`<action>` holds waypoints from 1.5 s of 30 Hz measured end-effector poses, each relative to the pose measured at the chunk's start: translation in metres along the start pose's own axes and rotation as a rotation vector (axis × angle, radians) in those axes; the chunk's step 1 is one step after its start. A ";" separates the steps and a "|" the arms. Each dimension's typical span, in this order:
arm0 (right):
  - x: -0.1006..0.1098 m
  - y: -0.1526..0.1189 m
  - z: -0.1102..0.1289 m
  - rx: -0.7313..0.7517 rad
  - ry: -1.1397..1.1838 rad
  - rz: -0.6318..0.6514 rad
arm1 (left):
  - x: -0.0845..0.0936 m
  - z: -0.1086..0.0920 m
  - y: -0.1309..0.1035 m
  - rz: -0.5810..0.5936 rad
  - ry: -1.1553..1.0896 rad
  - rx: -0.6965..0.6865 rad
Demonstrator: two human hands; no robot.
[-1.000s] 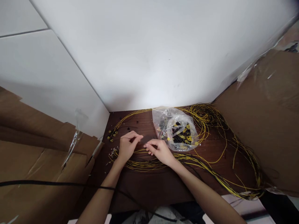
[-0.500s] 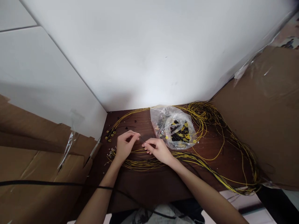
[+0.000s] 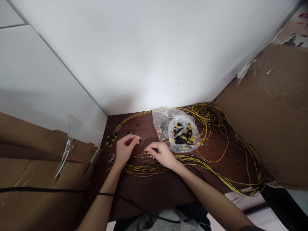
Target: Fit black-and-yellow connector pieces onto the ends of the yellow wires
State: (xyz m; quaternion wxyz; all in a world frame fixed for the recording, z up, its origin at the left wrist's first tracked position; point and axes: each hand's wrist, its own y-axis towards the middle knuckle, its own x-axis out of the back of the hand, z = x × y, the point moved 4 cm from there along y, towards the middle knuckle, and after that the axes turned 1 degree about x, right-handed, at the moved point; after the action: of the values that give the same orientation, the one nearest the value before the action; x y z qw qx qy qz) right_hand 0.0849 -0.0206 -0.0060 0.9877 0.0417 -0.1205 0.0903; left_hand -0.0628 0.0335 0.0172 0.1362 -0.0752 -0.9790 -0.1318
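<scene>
My left hand [image 3: 125, 147] pinches a small black piece [image 3: 140, 141] between thumb and forefinger. A thin black wire [image 3: 144, 144] runs from it to my right hand [image 3: 160, 153], whose fingers are closed on the wire. Just right of my hands lies a clear plastic bag [image 3: 176, 130], open at the top, with black and yellow parts [image 3: 184, 134] inside. Under and in front of my hands passes a bundle of yellow and black wires [image 3: 144, 170]. Several wires ending in yellow-and-black connectors [image 3: 111, 139] lie left of my left hand.
A coil of yellow wires [image 3: 208, 114] sits at the back right of the brown table [image 3: 154, 192]. Cardboard [image 3: 271, 122] stands on the right, more cardboard [image 3: 43, 173] on the left. A black cable [image 3: 48, 190] crosses in front of my left forearm.
The view has shifted slightly. A small black piece now shows at my left fingertips, and my hands remain close together on the wire.
</scene>
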 end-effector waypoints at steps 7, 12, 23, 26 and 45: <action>0.000 0.001 -0.001 -0.005 -0.007 0.007 | -0.002 -0.002 -0.001 -0.013 0.024 -0.040; 0.000 0.001 -0.001 0.007 -0.018 0.002 | 0.001 -0.004 0.000 -0.001 0.071 -0.025; 0.000 0.001 -0.001 0.010 -0.035 0.003 | 0.012 0.006 0.000 -0.181 -0.041 0.055; 0.001 0.001 0.000 0.012 -0.049 0.004 | -0.002 0.001 -0.001 0.067 0.023 0.017; 0.002 0.001 0.003 0.018 -0.063 0.013 | -0.012 -0.010 -0.003 0.221 0.089 -0.089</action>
State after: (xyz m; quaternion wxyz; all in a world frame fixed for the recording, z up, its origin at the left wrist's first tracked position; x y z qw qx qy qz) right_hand 0.0857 -0.0192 -0.0028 0.9824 0.0525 -0.1509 0.0965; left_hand -0.0492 0.0264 0.0217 0.1896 -0.1825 -0.9510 -0.1624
